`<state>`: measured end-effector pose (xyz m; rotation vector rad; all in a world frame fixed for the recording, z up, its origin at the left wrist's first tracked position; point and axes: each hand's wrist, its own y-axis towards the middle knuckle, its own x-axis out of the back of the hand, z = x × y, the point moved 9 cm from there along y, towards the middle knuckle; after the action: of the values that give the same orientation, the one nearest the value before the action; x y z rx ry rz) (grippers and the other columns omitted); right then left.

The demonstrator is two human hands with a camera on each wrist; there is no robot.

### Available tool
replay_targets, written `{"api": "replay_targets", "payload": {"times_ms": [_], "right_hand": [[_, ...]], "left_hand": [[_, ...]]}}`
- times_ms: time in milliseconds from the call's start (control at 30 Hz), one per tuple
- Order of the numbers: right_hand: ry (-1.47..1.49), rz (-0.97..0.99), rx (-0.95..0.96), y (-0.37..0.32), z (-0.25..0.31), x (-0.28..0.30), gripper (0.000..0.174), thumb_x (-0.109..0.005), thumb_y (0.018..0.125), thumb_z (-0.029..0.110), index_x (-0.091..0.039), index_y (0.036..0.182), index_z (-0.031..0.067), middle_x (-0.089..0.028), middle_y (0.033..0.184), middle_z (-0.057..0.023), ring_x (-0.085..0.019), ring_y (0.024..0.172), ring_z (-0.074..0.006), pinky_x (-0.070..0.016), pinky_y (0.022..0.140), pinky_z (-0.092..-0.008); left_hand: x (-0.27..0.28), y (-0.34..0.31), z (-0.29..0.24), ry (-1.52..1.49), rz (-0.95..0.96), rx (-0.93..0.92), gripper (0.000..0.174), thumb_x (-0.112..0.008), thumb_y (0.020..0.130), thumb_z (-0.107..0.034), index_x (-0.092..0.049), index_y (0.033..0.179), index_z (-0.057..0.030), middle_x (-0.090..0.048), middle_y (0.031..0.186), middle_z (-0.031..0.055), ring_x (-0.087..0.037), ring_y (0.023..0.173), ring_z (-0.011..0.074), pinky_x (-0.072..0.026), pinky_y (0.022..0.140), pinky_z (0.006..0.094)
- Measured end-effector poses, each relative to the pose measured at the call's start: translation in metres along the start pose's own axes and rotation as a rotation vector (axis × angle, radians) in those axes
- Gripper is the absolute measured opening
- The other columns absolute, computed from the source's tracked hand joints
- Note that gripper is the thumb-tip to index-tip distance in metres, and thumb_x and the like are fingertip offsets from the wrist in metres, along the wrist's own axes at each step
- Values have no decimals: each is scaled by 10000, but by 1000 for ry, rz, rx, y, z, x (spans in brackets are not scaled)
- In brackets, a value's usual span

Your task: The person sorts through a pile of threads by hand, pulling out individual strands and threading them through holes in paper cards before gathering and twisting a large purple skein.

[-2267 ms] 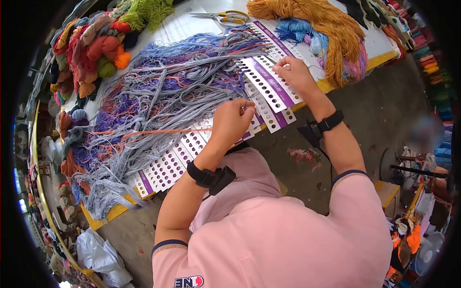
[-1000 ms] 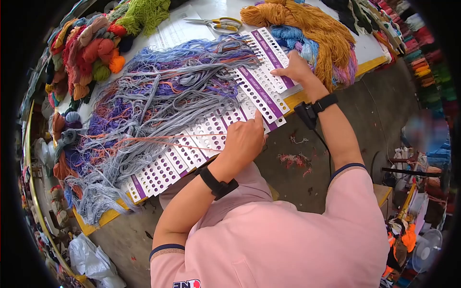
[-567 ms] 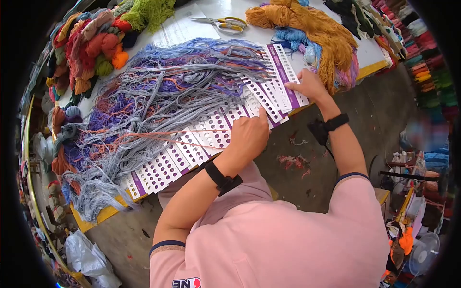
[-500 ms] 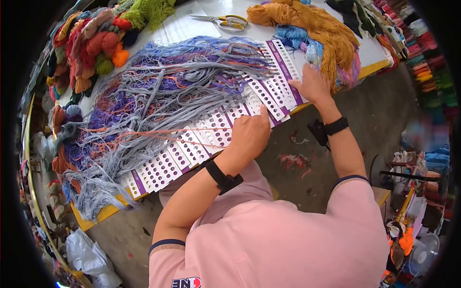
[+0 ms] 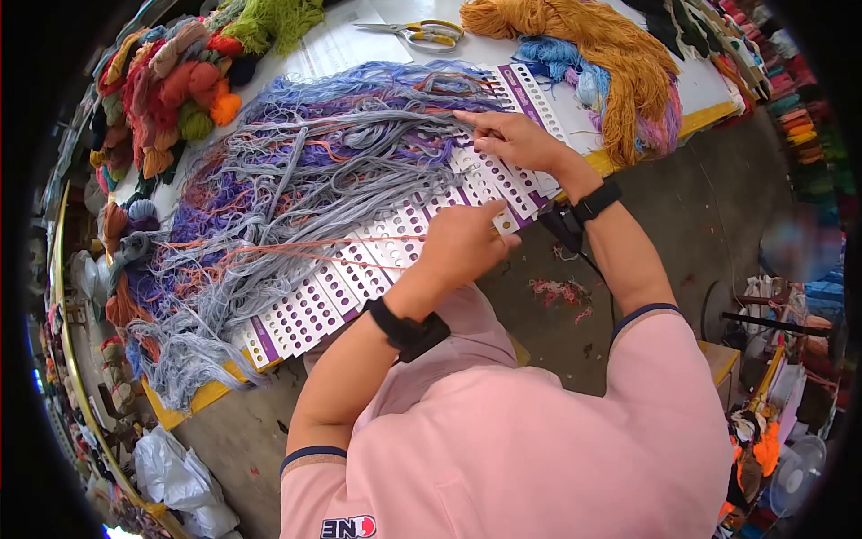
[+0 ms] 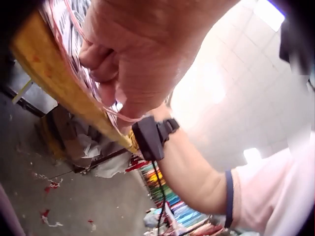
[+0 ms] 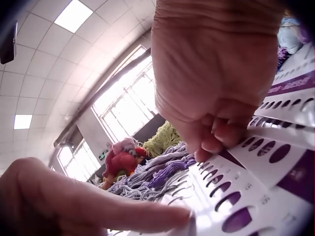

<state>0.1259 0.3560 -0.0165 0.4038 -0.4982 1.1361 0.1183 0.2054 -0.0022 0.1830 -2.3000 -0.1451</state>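
The right hand (image 5: pixel 530 144) is leaving the outermost card (image 5: pixel 530 99) and is now reaching left, its index finger stretching to the threads (image 5: pixel 296 171) where they are meeting the cards (image 5: pixel 305 314); its other fingers are curling in, and whether they are gripping anything is not clear. This seems to be bringing attention from that card's outer side back to the threads. The left hand (image 5: pixel 462 247) is still holding the peach strands (image 5: pixel 346 241) in curled fingers and is keeping its index finger forward over the cards.

The threads are lying in a wide, loose tangle over the middle of the worktop (image 5: pixel 696 85), grey-blue and violet with peach running through, and some are hanging over its left corner. The cards are overlapping like a fan along the near edge, white with purple bands and rows of round holes; some are sitting slightly askew. The peach strands are running fairly straight from the tangle to the left hand. Scissors (image 5: pixel 431 34) are lying towards the far edge, beside an ochre skein (image 5: pixel 620 81).
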Motion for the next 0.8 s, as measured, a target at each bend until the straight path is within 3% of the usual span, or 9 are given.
{"api": "replay_targets", "payload": {"times_ms": [67,167,200,333,433,633,667,733,800], "right_hand": [[212,-13,-60,-4,-6,0,331,-644,828,36,-629,1159,50,-599,827,-68,-585,738,-166,-488,688,-299],[-119,-25,131,-21,33,2,222,-657,820,31,-628,1039,47,-590,828,-59,-582,730,-149,-483,669,-294],[-115,6,68,-26,43,-3,137,-672,805,34,-591,914,47,-588,843,-67,-579,724,-195,-479,666,-325],[-327,-64,301,-26,50,-17,149,-666,786,7,-549,869,46,-528,840,-86,-525,782,-237,-424,676,-343],[-231,39,82,-21,27,-10,96,-639,839,24,-545,857,41,-558,859,-74,-544,819,-225,-436,712,-348],[946,-90,-63,-36,22,25,227,-525,983,205,-624,960,2,-668,1077,-133,-624,1046,-241,-485,922,-373],[1093,-41,-4,-40,28,35,236,-496,990,192,-620,997,-9,-623,1205,-211,-587,1159,-294,-456,1011,-419],[1280,-181,45,-59,25,69,150,-516,963,123,-586,924,-4,-650,1015,-151,-630,966,-218,-491,904,-354],[1531,-219,85,-85,15,126,112,-545,912,42,-511,804,38,-525,768,-42,-528,695,-126,-469,717,-269]], "left_hand": [[27,0,25,-288,-95,163,180,-720,818,-163,-727,966,-60,-641,605,86,-583,494,159,-438,500,303],[55,4,78,-311,-260,297,136,-696,830,-120,-718,954,-66,-631,597,60,-552,501,87,-431,501,271],[54,8,79,-274,-234,277,144,-703,825,-134,-716,953,-68,-639,610,69,-572,515,111,-442,513,285],[50,29,53,25,-192,118,182,-733,799,-197,-702,930,-75,-656,643,102,-640,589,226,-482,570,359],[39,33,54,156,-173,139,184,-740,781,-235,-678,858,-80,-652,648,117,-652,662,322,-488,625,434],[37,33,61,156,-212,154,129,-718,796,-196,-675,832,-80,-646,639,103,-643,638,308,-481,603,418],[37,33,62,146,-203,162,125,-717,796,-193,-675,827,-79,-645,638,102,-643,636,306,-480,600,416],[38,34,63,137,-197,165,121,-716,796,-187,-675,818,-76,-644,635,100,-641,632,302,-477,595,413],[39,32,64,139,-196,151,118,-716,796,-183,-675,811,-73,-644,634,99,-639,626,298,-475,592,411]]}}
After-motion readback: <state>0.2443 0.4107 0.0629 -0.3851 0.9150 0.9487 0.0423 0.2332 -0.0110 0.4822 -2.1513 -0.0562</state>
